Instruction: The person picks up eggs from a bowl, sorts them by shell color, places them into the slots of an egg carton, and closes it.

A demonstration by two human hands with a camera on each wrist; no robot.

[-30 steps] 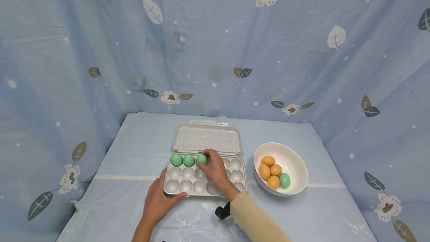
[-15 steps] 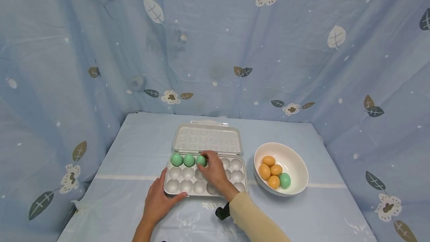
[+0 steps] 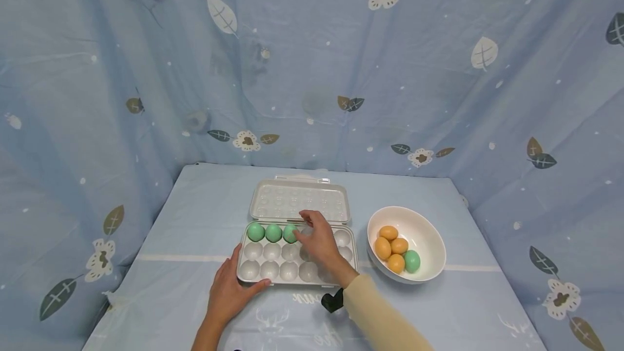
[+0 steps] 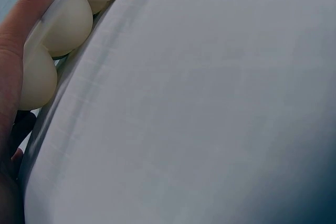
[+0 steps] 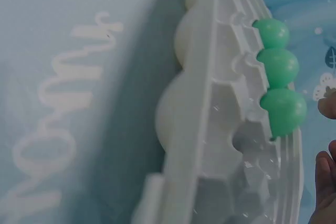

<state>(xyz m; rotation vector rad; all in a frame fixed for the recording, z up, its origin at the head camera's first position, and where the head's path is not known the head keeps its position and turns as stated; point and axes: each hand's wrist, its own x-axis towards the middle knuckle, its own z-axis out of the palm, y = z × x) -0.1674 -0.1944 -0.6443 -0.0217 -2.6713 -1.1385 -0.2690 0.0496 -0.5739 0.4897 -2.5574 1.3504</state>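
Observation:
A pale plastic egg box (image 3: 270,262) lies with its lid (image 3: 302,199) folded back. Three green eggs (image 3: 273,233) sit in the left cups of its back row; the right wrist view shows these green eggs (image 5: 283,111) in their cups. My left hand (image 3: 230,290) grips the box's front left corner, thumb along the front edge and fingers on the left side; the left thumb (image 4: 31,11) shows on the rim in the left wrist view. My right hand (image 3: 320,242) hovers over the box, fingers apart, just right of the third egg and holding nothing.
To the right of the egg box stands a white bowl (image 3: 430,248) with several orange eggs (image 3: 383,248) and one green egg (image 3: 411,261). A light blue cloth covers the table (image 3: 209,194). A patterned curtain (image 3: 302,69) surrounds the back and sides.
My right hand has let go of the third green egg, which rests in its cup, and has moved slightly right with its fingers spread. The left hand stays at the box's corner.

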